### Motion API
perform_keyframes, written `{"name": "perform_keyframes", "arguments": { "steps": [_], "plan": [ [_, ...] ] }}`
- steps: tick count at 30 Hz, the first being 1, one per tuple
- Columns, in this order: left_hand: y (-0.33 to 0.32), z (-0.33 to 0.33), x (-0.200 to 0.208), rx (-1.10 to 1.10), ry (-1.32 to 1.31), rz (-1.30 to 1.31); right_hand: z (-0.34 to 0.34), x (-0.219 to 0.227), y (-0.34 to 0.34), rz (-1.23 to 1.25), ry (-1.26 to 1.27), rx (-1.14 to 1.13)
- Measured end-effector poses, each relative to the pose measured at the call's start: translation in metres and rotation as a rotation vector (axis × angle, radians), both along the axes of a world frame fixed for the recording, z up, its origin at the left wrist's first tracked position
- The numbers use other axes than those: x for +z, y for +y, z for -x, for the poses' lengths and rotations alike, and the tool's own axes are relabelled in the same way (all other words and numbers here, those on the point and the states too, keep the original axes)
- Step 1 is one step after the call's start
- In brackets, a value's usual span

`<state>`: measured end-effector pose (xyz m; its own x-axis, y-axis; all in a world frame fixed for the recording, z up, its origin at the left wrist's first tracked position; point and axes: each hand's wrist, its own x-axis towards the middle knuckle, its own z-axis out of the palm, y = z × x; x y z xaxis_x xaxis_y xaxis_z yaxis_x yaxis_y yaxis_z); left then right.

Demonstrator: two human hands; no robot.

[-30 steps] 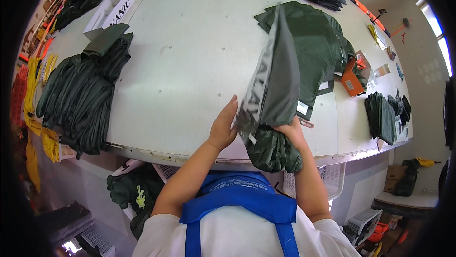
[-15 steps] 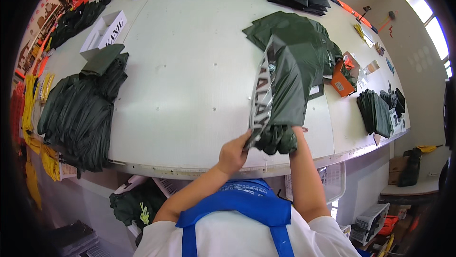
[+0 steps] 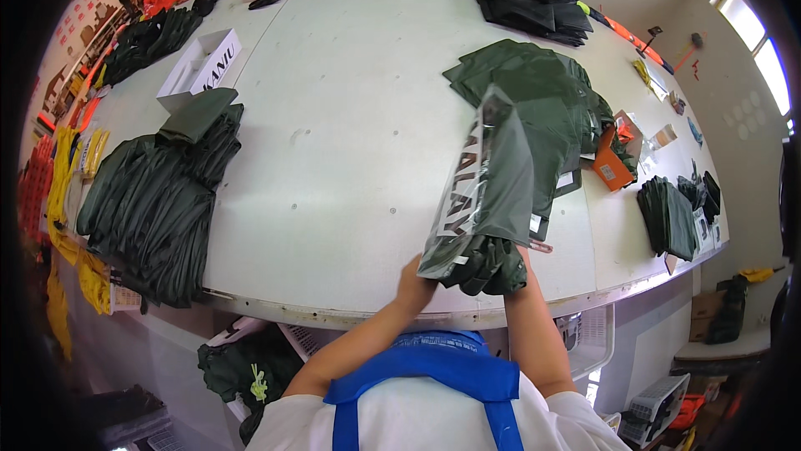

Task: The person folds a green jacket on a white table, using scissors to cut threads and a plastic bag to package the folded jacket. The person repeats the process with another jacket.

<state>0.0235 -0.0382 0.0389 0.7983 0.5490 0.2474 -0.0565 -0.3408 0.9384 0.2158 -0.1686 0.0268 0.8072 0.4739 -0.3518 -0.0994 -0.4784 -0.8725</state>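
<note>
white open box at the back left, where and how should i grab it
The white box is probably best pinched by its long right wall, coming from above on the right: it is open-topped, so the thin wall can be gripped inside and out, while the dark green pile crowds its near end.

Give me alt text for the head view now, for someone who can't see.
Clear bag with dark green fabric bunched at its near end, held over a white table, left hand at the bag's bottom-left corner, right hand mostly hidden by the fabric. A dark green pile lies at left, an orange box at right.
</note>
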Motion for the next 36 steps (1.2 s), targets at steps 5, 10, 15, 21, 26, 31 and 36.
{"name": "perform_keyframes", "arguments": {
  "steps": [5,10,15,21,26,31,36],
  "plan": [
    [-0.006,0.031,-0.068,-0.334,0.075,0.402,0.006,0.002,0.02,0.058,-0.256,0.087],
    [0.006,0.024,-0.115,-0.38,0.234,-0.152,0.043,0.009,0.056,0.069,-0.678,0.241],
    [0.003,0.023,-0.028,-0.382,0.227,-0.56,0.064,0.046,0.074,0.179,-0.786,0.419],
    [0.008,0.032,-0.054,-0.438,0.264,1.119,0.06,0.052,0.066,0.162,-0.766,0.561],
    [-0.003,0.039,-0.079,-0.351,0.216,2.029,0.039,0.0,0.055,0.32,-0.518,0.524],
    [-0.005,0.031,-0.098,-0.445,0.179,1.836,0.03,-0.001,0.049,0.05,-0.159,0.162],
    [0.002,0.034,-0.103,-0.329,0.185,2.112,0.037,0.055,0.093,0.14,-1.024,0.591]
  ]
}}
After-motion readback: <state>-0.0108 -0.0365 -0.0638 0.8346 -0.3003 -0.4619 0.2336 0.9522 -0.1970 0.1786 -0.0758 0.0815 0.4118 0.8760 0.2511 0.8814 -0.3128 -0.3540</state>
